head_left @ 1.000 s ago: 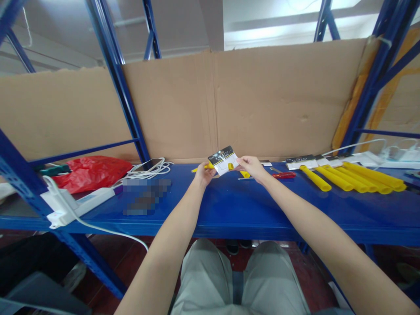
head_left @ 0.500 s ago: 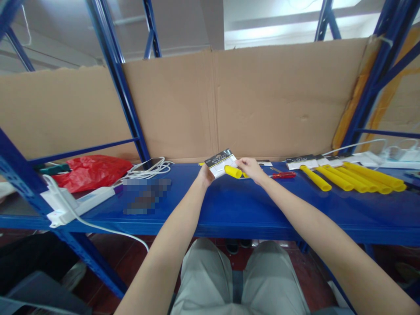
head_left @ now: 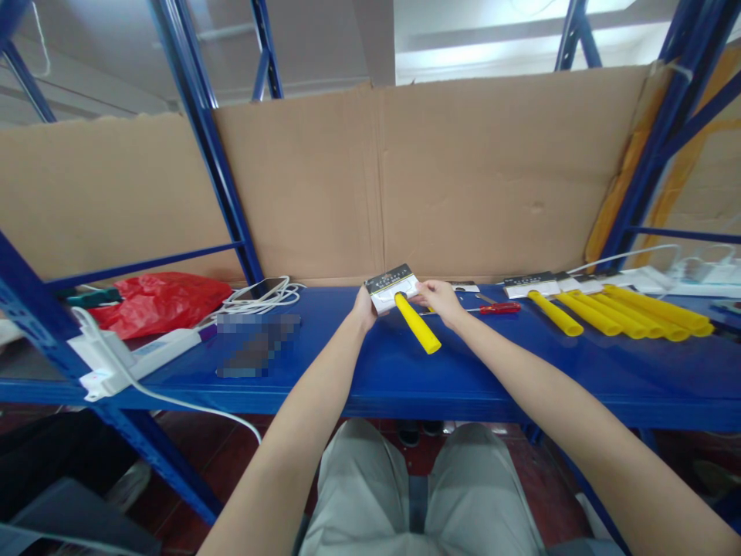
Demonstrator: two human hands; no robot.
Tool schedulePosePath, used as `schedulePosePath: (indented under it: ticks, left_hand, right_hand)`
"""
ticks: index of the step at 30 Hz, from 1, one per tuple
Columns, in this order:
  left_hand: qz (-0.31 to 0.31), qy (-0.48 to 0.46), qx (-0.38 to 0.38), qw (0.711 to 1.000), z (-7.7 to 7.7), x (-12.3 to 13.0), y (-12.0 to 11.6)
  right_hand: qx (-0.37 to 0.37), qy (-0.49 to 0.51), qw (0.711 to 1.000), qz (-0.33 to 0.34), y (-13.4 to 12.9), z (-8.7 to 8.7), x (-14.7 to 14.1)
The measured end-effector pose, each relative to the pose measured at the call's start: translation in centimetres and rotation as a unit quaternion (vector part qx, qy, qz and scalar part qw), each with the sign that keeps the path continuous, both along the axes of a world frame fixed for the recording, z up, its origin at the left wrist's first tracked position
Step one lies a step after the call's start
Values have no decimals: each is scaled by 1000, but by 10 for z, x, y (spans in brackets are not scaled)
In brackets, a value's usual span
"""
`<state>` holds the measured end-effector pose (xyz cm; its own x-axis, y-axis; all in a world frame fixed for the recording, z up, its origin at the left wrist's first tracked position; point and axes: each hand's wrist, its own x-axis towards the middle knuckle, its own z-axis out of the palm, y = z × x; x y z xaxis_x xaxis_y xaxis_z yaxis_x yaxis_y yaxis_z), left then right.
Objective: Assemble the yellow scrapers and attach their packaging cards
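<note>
A black-and-white card (head_left: 389, 287) with a yellow tube (head_left: 417, 324) on its front is held above the blue shelf (head_left: 370, 378). My left hand (head_left: 364, 307) grips the card's left edge. At its right edge, my right hand (head_left: 438, 300) pinches the card. The tube slants down toward the right and its lower end hangs free. Just right of my right hand lies a red-handled screwdriver (head_left: 500, 307).
Several yellow tubes with cards (head_left: 637, 316) lie in a row at the right. On the left are a red bag (head_left: 167, 301), a coiled white cable (head_left: 269, 297) and a white power strip (head_left: 165, 351). Cardboard (head_left: 492, 177) stands behind the shelf.
The card has turned flatter in my hands. Its yellow tube, earlier seen nearly end-on, now shows its length and points down to the right. Both hands still hold the card.
</note>
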<state>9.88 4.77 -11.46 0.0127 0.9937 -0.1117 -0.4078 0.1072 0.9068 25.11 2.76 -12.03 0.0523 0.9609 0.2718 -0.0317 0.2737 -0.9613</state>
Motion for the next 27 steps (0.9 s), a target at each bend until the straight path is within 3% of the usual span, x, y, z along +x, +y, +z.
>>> schedulePosePath:
  ticks: [6, 17, 27]
  left_hand:
    - [-35, 35, 22, 999, -2, 1, 3]
    - [71, 18, 62, 995, -14, -2, 18]
    - [69, 52, 95, 992, -15, 2, 12]
  right_hand:
    - [-35, 40, 999, -5, -1, 0, 1]
    - [-51, 52, 997, -12, 3, -1, 3]
    - [-37, 26, 999, -16, 10, -7, 5]
